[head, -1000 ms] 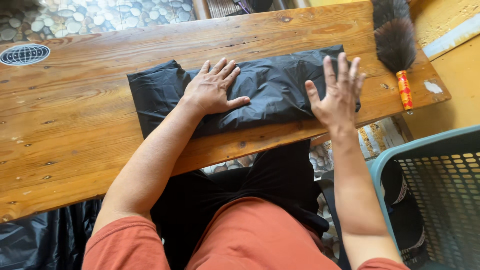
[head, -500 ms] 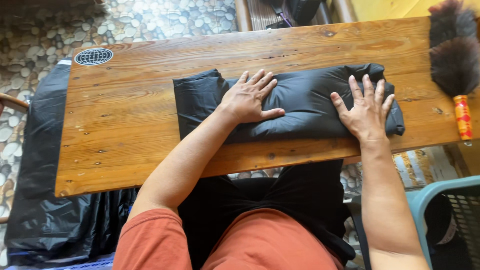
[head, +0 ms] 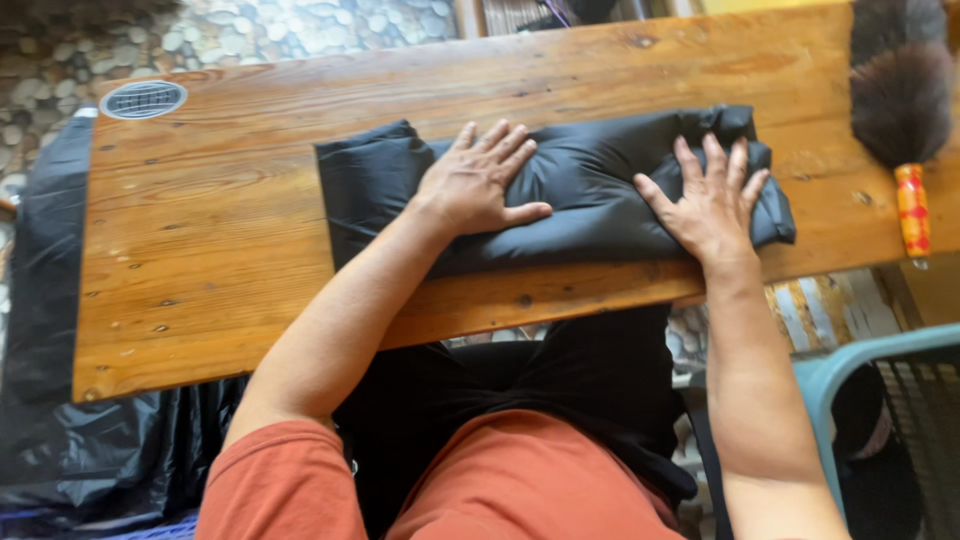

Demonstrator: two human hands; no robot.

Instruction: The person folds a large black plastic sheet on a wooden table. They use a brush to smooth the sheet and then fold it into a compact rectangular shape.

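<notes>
The folded black cloth (head: 590, 185) lies across the middle of the wooden table (head: 220, 250), its long edge close to the near side. My left hand (head: 482, 182) sits flat on its middle, fingers spread wide, gripping nothing. My right hand (head: 712, 205) is flat on the right end, fingers splayed too, just pressing. To flatten this well, I judge I want both palms low and the pressure even, sweeping toward the ends so no crease bunches under the thumbs. A feather duster (head: 900, 110) lies off to the right, well apart. A blue-green basket (head: 850, 375) stands below the table edge.
</notes>
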